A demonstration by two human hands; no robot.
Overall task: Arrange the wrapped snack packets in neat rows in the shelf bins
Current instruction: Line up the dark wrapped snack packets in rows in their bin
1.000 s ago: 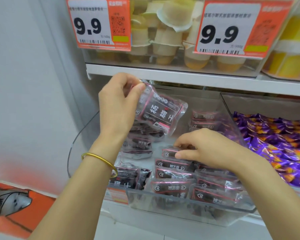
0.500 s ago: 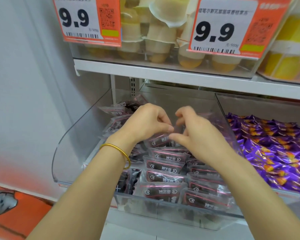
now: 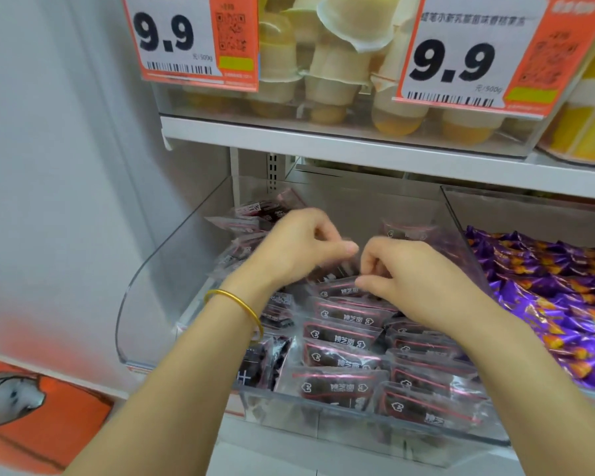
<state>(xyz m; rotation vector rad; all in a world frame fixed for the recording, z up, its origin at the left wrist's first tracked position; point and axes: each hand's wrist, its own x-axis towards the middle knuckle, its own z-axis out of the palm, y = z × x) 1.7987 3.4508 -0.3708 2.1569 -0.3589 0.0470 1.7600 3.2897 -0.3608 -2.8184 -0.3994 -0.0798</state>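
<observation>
Head view: we see left hand and right hand both pinching one dark packet above back of row in clear bin. Step, we judge: seating packet. Next: lower flush behind row, let go.

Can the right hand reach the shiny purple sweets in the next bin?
Probably yes. Only the clear plastic bin wall stands between the right hand and the shiny purple wrapped sweets, and that bin is open on top.
</observation>
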